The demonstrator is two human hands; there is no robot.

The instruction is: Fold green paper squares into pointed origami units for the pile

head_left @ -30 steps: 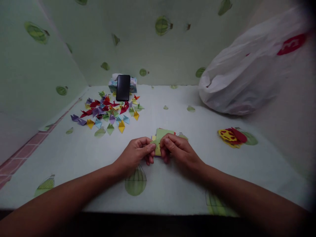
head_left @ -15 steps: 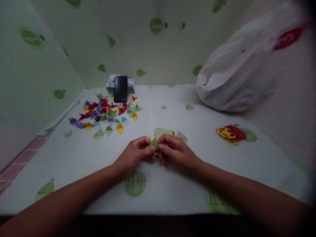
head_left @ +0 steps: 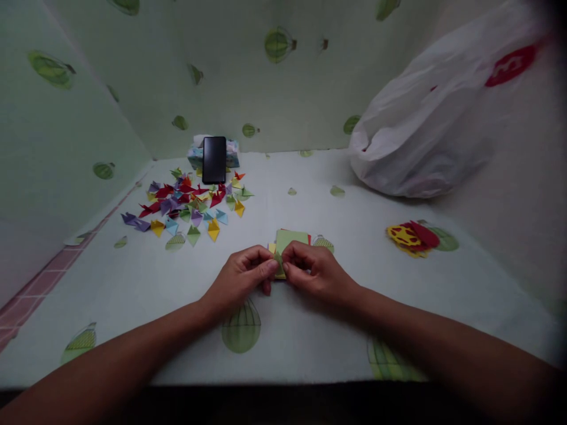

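A small folded piece of green paper (head_left: 279, 264) is pinched between my two hands, close to the table's middle. My left hand (head_left: 250, 271) grips its left side between thumb and fingers. My right hand (head_left: 312, 268) is closed at its right edge, thumb against the bent fingers. Just behind and under the hands lies a stack of coloured paper squares (head_left: 293, 237), with green on top and red and yellow edges peeking out. To the left, many small folded paper figures (head_left: 194, 235) in red, purple, yellow, blue and green are scattered.
A black phone (head_left: 214, 160) leans against a tissue box (head_left: 233, 154) behind the paper figures. Red and yellow cut-out shapes (head_left: 405, 236) lie on the right. A large white plastic bag (head_left: 411, 141) stands at the back right, by the wall.
The folded green paper has turned and now shows as a narrower shape. My fingers have shifted slightly around it. The whole view has slid a little.
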